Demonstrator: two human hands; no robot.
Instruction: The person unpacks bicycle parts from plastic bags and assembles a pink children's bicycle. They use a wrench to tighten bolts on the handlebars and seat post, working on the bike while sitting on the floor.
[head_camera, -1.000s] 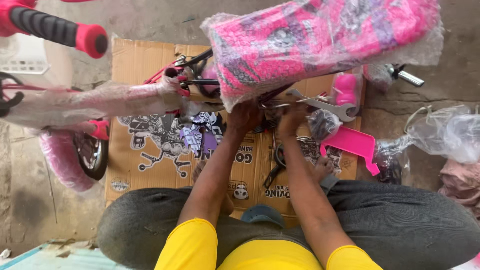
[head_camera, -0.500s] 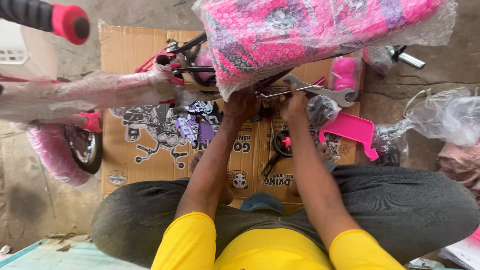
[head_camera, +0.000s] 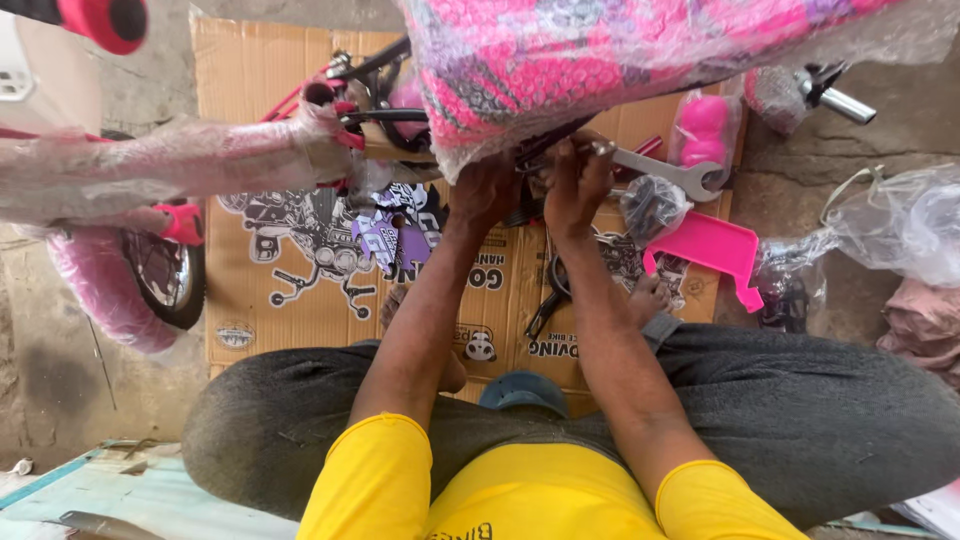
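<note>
A pink child's bicycle lies over a flattened cardboard box (head_camera: 250, 290). Its seat (head_camera: 590, 65), wrapped in clear bubble plastic, fills the top of the view. My left hand (head_camera: 485, 190) reaches up under the seat, fingers hidden against the dark frame parts. My right hand (head_camera: 578, 185) is closed on a silver open-ended wrench (head_camera: 665, 172), whose jaw points right. The plastic-wrapped frame tube (head_camera: 170, 170) runs off to the left. What my left hand grips cannot be made out.
A pink-tyred wheel (head_camera: 125, 290) rests at the left. A pink plastic part (head_camera: 705, 250), a bagged pink piece (head_camera: 700, 125), pliers (head_camera: 550, 300) and clear plastic bags (head_camera: 890, 230) lie at the right. A red handlebar grip (head_camera: 105, 20) is at top left.
The view has drawn closer to the seat, and both hands have risen further up under it. The wrench stays in my right hand.
</note>
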